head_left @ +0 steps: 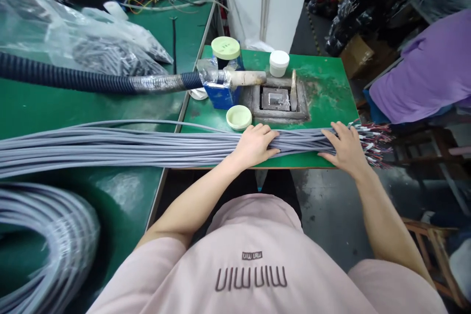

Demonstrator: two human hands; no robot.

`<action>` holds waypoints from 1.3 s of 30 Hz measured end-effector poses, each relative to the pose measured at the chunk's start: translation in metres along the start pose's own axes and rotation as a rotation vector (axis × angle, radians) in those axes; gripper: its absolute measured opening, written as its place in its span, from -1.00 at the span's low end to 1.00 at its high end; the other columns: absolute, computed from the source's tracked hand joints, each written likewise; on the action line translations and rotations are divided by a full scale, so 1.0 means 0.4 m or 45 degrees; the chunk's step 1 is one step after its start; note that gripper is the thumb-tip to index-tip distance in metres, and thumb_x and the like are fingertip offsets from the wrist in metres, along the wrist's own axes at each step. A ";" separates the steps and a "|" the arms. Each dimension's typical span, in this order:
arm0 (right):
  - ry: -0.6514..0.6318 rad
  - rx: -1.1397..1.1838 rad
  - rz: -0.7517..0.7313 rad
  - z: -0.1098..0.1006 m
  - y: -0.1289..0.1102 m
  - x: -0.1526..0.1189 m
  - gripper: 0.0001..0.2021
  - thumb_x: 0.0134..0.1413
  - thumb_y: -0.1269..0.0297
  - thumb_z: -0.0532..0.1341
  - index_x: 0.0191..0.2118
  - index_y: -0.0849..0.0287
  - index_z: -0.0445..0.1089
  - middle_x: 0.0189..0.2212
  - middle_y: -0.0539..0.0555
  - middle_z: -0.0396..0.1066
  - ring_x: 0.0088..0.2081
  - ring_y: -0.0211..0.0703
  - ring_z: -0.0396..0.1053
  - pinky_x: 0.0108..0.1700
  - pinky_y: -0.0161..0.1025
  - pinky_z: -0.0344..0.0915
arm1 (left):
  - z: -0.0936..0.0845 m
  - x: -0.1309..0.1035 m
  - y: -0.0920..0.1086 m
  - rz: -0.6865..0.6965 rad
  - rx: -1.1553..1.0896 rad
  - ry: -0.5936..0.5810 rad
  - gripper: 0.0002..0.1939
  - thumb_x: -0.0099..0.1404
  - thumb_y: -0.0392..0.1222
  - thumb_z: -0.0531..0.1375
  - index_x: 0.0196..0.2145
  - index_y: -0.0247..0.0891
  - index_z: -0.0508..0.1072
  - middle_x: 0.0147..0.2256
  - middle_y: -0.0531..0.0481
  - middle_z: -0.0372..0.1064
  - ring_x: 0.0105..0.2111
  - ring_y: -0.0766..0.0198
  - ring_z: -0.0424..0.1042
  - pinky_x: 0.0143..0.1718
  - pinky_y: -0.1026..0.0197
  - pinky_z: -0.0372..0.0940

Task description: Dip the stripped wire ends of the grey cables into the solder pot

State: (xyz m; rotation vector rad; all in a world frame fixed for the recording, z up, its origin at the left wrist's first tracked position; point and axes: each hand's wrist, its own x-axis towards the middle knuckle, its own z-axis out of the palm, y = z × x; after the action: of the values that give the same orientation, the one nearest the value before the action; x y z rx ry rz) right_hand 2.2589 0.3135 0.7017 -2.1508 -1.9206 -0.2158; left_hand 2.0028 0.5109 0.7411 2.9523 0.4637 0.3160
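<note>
I splayed my left grip [256, 144] and right grip [345, 149] over grey cables [147, 149] — light pressure risked slippage, unevening wire ends [375, 143] beyond the right.

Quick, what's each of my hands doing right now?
Left hand: resting over the grey cables, thumb and fingers spread.
Right hand: over the same cables, near their wire ends, fingers spread.

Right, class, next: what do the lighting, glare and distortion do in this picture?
Head view: pale glare on the green table, glints on the plastic bag; head view: shirt sleeves look stretched near the lower corners; head view: left hand and right hand fairly clear, upper-right background dimmer and softer.
</note>
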 end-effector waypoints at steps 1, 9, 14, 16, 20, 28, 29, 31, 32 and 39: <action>-0.006 0.018 -0.047 0.004 0.010 0.006 -0.41 0.09 0.15 0.26 0.23 0.14 0.19 0.26 0.30 0.13 0.28 0.30 0.06 0.25 0.29 -0.04 | 0.002 -0.002 -0.001 0.012 -0.011 0.018 -0.55 0.22 0.05 0.25 -0.03 -0.26 0.44 -0.19 -0.13 0.41 -0.17 0.09 0.35 -0.18 0.11 0.16; -0.025 0.146 -0.186 -0.093 0.021 0.051 -0.71 0.12 0.29 0.14 -0.03 0.11 0.40 -0.11 0.16 0.49 -0.07 0.11 0.41 0.12 0.08 0.20 | -0.005 -0.010 -0.002 -0.010 -0.252 0.273 -0.64 0.30 0.08 0.18 -0.12 -0.25 0.48 -0.28 -0.07 0.42 -0.25 0.20 0.36 -0.21 0.15 0.21; -0.037 0.006 -0.143 -0.161 0.040 0.122 -0.68 0.19 0.22 0.08 0.02 0.00 0.40 -0.12 0.09 0.50 -0.04 0.12 0.40 0.18 0.15 0.10 | -0.002 0.001 0.000 -0.070 -0.279 0.386 -0.63 0.32 0.03 0.16 -0.04 -0.26 0.45 -0.13 -0.14 0.43 -0.13 0.13 0.35 -0.09 0.08 0.22; -0.092 0.068 -0.129 -0.130 0.069 0.145 -0.64 0.18 0.16 0.11 0.07 0.03 0.39 -0.05 0.11 0.49 0.01 0.15 0.39 0.16 0.17 0.14 | 0.004 0.000 0.008 -0.088 -0.245 0.334 -0.57 0.32 0.02 0.16 0.05 -0.26 0.40 0.01 -0.17 0.38 0.00 0.07 0.32 0.01 0.02 0.19; -0.228 0.291 -0.154 -0.017 0.134 0.152 -0.55 0.20 0.03 0.11 0.11 0.14 0.38 0.04 0.18 0.44 0.06 0.13 0.39 0.11 0.10 0.28 | 0.014 -0.017 0.025 -0.068 -0.193 0.165 -0.50 0.32 0.02 0.16 0.14 -0.24 0.32 0.16 -0.19 0.27 0.17 0.02 0.20 0.21 -0.09 0.03; -0.067 0.335 -0.088 0.086 0.185 0.183 -0.67 0.25 0.05 0.09 -0.11 0.06 0.53 -0.14 0.11 0.54 -0.05 0.10 0.46 0.03 0.09 0.35 | 0.026 -0.039 0.019 -0.018 -0.210 0.229 -0.58 0.34 0.02 0.13 0.07 -0.21 0.39 0.17 -0.15 0.28 0.21 0.06 0.19 0.25 -0.08 -0.01; -0.089 0.329 -0.087 0.085 0.181 0.188 -0.67 0.25 0.04 0.09 -0.13 0.07 0.53 -0.14 0.12 0.54 -0.06 0.10 0.46 0.02 0.09 0.35 | 0.024 -0.045 0.019 -0.010 -0.243 0.275 -0.62 0.35 0.00 0.12 0.03 -0.22 0.42 0.12 -0.14 0.33 0.18 0.10 0.24 0.23 -0.05 0.02; -0.071 0.323 -0.072 0.069 0.161 0.188 -0.66 0.23 0.04 0.11 -0.11 0.10 0.52 -0.13 0.15 0.53 -0.04 0.13 0.45 0.04 0.10 0.35 | 0.018 -0.064 0.025 -0.002 -0.308 0.356 -0.71 0.38 -0.05 0.09 -0.06 -0.22 0.47 0.00 -0.10 0.44 0.05 0.18 0.34 0.13 0.03 0.12; -0.011 0.326 -0.043 0.055 0.143 0.181 -0.66 0.22 0.05 0.13 -0.08 0.12 0.51 -0.10 0.16 0.52 -0.02 0.14 0.44 0.06 0.12 0.33 | 0.015 -0.077 0.030 -0.002 -0.326 0.383 -0.74 0.39 -0.08 0.08 -0.11 -0.22 0.49 -0.07 -0.07 0.48 -0.03 0.21 0.37 0.05 0.06 0.16; 0.200 1.062 0.436 -0.054 -0.113 0.027 -0.78 0.19 0.17 0.20 -0.07 -0.05 0.48 -0.28 0.04 0.54 -0.25 0.01 0.52 -0.12 0.03 0.48 | 0.041 -0.132 0.106 0.118 -0.192 0.143 -0.71 0.42 -0.17 0.01 -0.03 -0.21 0.46 -0.09 -0.09 0.47 -0.19 0.19 0.30 -0.25 0.08 0.10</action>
State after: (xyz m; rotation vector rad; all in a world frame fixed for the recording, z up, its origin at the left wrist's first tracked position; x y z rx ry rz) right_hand 2.2168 0.3223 0.7294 -1.7517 -1.1990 0.4011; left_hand 1.9697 0.4525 0.7227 2.8235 0.3019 0.5062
